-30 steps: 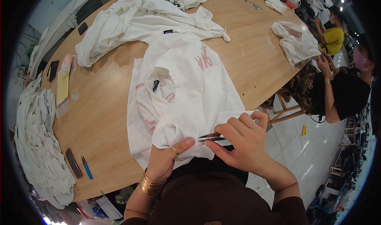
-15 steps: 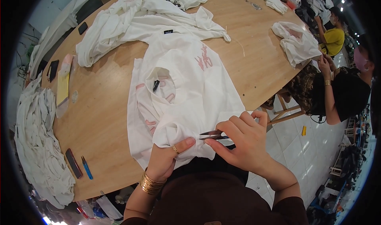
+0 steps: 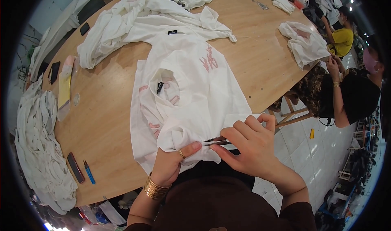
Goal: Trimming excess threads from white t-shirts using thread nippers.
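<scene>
A white shirt [image 3: 189, 88] with pink embroidery lies over the near edge of the table, its neck opening turned toward the left. My left hand [image 3: 171, 162] pinches a gathered part of this shirt between the thumb, on top, and fingers hidden in the cloth. In my right hand [image 3: 252, 149] is a pair of thread snips [image 3: 218, 141], gripped between thumb and fingers. Their dark blades point left and meet the fabric just beside my left thumb. Whether a thread lies between the blades is too small to tell.
More white shirts [image 3: 110, 31] are heaped farther back on the wooden table [image 3: 106, 129]. White cloth [image 3: 40, 149] is piled at the left edge. Blue tweezers [image 3: 89, 172] lie near a dark red case [image 3: 75, 168]. A co-worker at right handles another white garment [image 3: 303, 45].
The snips' blades have come closer together and shifted slightly left toward my left thumb. My left hand and the shirt stay nearly where they were.
</scene>
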Motion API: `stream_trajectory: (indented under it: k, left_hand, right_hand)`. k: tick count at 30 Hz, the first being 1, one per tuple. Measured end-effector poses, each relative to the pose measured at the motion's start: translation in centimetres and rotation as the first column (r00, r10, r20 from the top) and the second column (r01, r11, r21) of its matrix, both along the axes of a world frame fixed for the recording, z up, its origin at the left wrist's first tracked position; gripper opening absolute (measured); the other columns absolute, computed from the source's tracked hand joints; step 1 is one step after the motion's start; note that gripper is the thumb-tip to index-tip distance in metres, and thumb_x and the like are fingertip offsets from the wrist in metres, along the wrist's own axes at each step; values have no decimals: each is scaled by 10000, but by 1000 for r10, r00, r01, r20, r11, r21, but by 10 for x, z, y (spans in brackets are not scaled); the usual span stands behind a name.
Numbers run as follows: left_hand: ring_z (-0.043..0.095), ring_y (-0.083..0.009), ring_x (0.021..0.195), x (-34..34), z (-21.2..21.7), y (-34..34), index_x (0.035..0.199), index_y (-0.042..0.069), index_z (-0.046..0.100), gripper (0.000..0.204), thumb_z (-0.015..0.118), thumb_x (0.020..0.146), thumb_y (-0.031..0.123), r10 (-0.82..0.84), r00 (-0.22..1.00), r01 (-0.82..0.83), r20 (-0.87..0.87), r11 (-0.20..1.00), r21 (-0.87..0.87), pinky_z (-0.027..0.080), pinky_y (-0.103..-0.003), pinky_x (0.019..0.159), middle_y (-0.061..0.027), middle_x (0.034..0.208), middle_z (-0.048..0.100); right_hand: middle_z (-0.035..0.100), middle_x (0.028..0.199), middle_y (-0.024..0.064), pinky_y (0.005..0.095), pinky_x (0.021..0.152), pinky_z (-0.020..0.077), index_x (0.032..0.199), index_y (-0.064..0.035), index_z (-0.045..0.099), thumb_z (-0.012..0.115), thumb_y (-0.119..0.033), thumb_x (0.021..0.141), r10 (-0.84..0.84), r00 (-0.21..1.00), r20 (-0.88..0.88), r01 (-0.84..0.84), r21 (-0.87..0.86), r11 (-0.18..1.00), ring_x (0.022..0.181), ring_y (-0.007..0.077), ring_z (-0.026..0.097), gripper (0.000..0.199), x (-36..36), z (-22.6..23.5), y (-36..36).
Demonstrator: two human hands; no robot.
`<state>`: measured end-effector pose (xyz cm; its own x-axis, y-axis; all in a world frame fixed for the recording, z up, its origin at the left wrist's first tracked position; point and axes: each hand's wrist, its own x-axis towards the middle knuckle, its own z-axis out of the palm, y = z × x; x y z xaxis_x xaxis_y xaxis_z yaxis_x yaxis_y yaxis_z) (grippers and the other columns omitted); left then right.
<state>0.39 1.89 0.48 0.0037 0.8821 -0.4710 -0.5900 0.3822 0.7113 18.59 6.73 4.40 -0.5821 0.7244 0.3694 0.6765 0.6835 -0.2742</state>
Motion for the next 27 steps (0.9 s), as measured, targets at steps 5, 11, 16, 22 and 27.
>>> stream_trajectory:
  k: [5, 11, 16, 22, 27]
  left_hand:
    - [585, -158, 908, 0, -1, 0, 1113, 7, 485, 424, 651, 728, -60, 0, 1000, 0, 2, 1000, 2, 492, -292, 789, -61, 996, 583]
    - [583, -161, 915, 0, -2, 0, 1116, 7, 482, 426, 654, 731, -54, 0, 1000, 0, 9, 1000, 6, 492, -294, 790, -61, 999, 582]
    - [581, -167, 926, 0, -1, 0, 1130, 7, 475, 439, 653, 733, -53, 13, 999, -13, 31, 1000, -4, 492, -300, 801, -64, 1018, 577]
    - [576, -172, 945, 0, -2, -1, 1147, 9, 465, 454, 648, 736, -57, 12, 998, -11, 57, 1000, -17, 491, -303, 809, -67, 1034, 571]
    - [579, -174, 937, 2, -1, -1, 1143, 8, 468, 451, 649, 734, -59, 20, 998, -19, 55, 1000, -15, 492, -303, 805, -67, 1029, 574]
  right_hand:
    - [445, 646, -31, 356, 676, 269, 747, -149, 533, 692, -288, 688, -8, 1000, 0, 8, 4, 1000, 622, 148, 433, 218, -1, 1, -1]
    - [478, 653, -38, 350, 690, 261, 753, -146, 553, 708, -296, 674, -33, 999, -14, 33, 0, 999, 623, 148, 435, 230, -2, -2, -3]
    - [506, 653, -47, 346, 704, 255, 747, -144, 570, 721, -305, 663, -32, 999, -27, 32, -7, 999, 623, 147, 436, 237, -3, -5, -2]
    - [498, 649, -53, 343, 683, 256, 745, -138, 545, 725, -280, 669, -6, 991, -131, -9, -117, 993, 628, 141, 444, 242, -1, -8, 3]
    - [506, 605, -63, 316, 687, 243, 739, -132, 551, 752, -325, 653, -46, 972, -232, -37, -340, 940, 586, 111, 441, 292, -1, -15, 5]
